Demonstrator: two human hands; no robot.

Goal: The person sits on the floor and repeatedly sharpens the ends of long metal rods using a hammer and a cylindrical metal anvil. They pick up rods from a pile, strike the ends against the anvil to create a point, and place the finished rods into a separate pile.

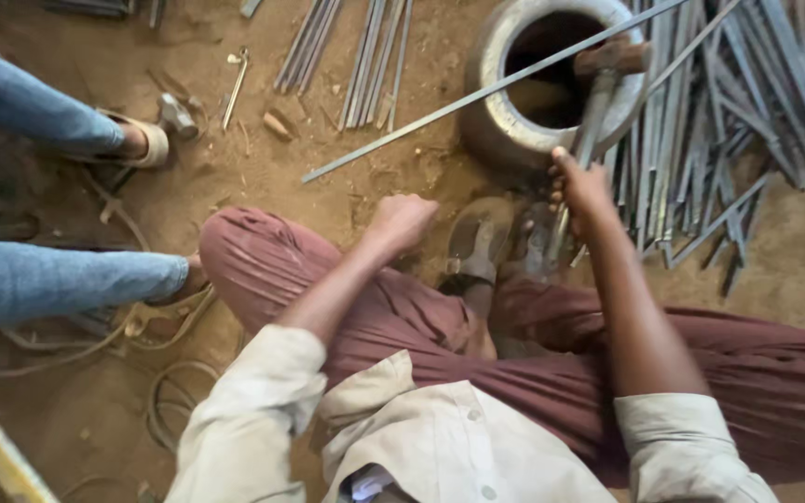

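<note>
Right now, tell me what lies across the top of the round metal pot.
A long thin metal rod lies slanted over the round metal pot. The right hand holds a hammer above its mouth. The inside is dark; contents cannot be seen.

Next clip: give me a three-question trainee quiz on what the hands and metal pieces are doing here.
1. True or false: the right hand grips the hammer by its handle.
2. Which way does the long rod lie across the pot? A) standing upright inside it B) slanting over its mouth C) under it
3. What shape is the left hand in?

Key
1. True.
2. B.
3. A closed fist; whether it holds anything cannot be seen.
</note>
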